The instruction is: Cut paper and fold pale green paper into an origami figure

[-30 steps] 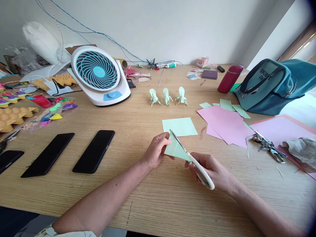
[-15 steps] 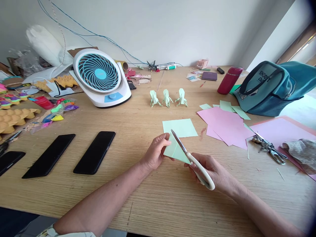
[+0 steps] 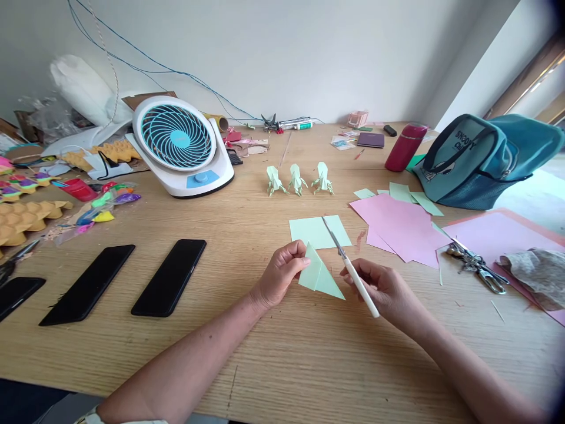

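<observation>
Between the thumb and fingers of my left hand (image 3: pixel 285 272) is a folded piece of pale green paper (image 3: pixel 318 275), its long point toward the lower right. My right hand (image 3: pixel 383 288) grips scissors (image 3: pixel 356 281) by their white handles. The blades point up and to the left, apart from the folded paper, and look closed. Beneath the blade tips a flat green sheet (image 3: pixel 309 231) lies on the table. Farther back stand three folded green paper figures, among them the middle one (image 3: pixel 297 179).
Pink sheets (image 3: pixel 397 224) and green scraps lie to the right, near keys (image 3: pixel 474 268), a red flask (image 3: pixel 406 147) and a teal bag (image 3: pixel 468 171). On the left are a fan (image 3: pixel 179 147), black phones (image 3: pixel 170 278) and egg-carton pieces (image 3: pixel 30 219).
The scissors have come away from the folded paper, up and to the right, and turned edge-on. My left hand still holds the paper, now tilted slightly, with its lower part spread apart.
</observation>
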A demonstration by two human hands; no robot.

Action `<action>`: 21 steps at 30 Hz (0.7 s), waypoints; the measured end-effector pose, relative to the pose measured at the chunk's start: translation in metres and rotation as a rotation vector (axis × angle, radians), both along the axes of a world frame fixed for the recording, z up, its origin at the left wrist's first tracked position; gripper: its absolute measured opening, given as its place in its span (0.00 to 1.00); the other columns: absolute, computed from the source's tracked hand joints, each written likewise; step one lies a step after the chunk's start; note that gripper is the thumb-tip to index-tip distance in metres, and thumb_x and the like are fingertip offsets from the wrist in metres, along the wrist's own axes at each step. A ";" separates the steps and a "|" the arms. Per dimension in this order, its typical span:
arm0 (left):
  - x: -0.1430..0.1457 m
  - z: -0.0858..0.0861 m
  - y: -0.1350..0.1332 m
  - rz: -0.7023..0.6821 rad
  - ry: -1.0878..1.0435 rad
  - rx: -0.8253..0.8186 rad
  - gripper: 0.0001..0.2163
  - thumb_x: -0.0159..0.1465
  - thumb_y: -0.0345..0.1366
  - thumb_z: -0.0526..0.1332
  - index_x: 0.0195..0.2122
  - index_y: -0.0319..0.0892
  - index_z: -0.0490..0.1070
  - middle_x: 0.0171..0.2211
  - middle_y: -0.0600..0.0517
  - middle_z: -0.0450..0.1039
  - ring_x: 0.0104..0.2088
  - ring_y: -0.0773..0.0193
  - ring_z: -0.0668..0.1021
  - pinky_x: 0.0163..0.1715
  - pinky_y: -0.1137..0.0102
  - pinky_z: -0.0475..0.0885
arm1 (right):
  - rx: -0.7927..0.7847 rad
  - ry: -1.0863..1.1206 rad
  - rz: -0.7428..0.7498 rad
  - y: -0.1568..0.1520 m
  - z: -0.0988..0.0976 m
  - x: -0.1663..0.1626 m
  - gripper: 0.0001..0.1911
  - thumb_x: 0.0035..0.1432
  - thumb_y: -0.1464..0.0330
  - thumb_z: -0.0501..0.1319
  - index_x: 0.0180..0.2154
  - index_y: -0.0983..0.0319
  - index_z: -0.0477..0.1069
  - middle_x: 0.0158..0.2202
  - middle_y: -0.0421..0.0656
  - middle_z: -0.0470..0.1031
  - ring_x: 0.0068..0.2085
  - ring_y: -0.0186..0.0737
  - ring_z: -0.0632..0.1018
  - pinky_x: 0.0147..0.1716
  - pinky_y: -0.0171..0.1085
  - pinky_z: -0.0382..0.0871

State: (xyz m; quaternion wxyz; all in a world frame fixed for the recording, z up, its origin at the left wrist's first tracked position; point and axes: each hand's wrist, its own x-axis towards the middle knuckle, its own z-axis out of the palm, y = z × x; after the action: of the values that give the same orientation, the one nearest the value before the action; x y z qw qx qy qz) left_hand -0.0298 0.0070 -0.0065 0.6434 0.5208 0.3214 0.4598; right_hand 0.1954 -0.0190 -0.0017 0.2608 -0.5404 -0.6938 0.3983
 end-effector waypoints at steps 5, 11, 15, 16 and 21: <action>0.000 -0.001 0.001 0.000 0.001 0.022 0.12 0.60 0.36 0.61 0.25 0.42 0.58 0.21 0.60 0.55 0.22 0.73 0.57 0.22 0.76 0.56 | 0.310 -0.328 -0.102 0.013 -0.004 0.017 0.12 0.60 0.62 0.57 0.27 0.59 0.61 0.21 0.35 0.58 0.24 0.34 0.59 0.26 0.35 0.52; -0.001 0.000 0.000 -0.019 0.012 0.015 0.11 0.61 0.38 0.61 0.27 0.41 0.60 0.22 0.59 0.57 0.23 0.73 0.60 0.23 0.77 0.60 | 0.218 -0.209 -0.015 0.011 0.000 0.015 0.11 0.64 0.62 0.53 0.30 0.58 0.65 0.24 0.36 0.62 0.26 0.34 0.63 0.26 0.34 0.57; 0.000 0.001 -0.001 -0.021 -0.006 -0.004 0.10 0.61 0.38 0.62 0.27 0.41 0.61 0.23 0.59 0.59 0.23 0.73 0.62 0.23 0.78 0.63 | 0.276 -0.329 -0.083 0.014 0.000 0.017 0.11 0.62 0.61 0.55 0.29 0.58 0.64 0.22 0.35 0.62 0.25 0.35 0.64 0.26 0.34 0.56; 0.000 0.000 0.000 -0.025 -0.012 -0.008 0.10 0.61 0.38 0.62 0.27 0.41 0.62 0.23 0.59 0.60 0.23 0.73 0.63 0.23 0.78 0.64 | 0.306 -0.379 -0.108 0.017 0.000 0.020 0.11 0.61 0.61 0.55 0.28 0.58 0.64 0.21 0.35 0.62 0.24 0.35 0.64 0.26 0.34 0.56; 0.001 -0.001 0.001 -0.014 -0.009 -0.039 0.10 0.61 0.39 0.62 0.30 0.42 0.62 0.24 0.58 0.65 0.23 0.71 0.68 0.23 0.74 0.72 | 0.387 -0.656 -0.171 0.031 -0.005 0.046 0.14 0.62 0.56 0.55 0.33 0.59 0.69 0.29 0.41 0.73 0.30 0.40 0.73 0.29 0.37 0.58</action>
State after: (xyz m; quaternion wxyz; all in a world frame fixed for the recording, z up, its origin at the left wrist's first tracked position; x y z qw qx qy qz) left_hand -0.0289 0.0081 -0.0072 0.6580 0.5082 0.3238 0.4516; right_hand 0.2412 0.0120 -0.0069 0.1545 -0.6355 -0.7552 0.0429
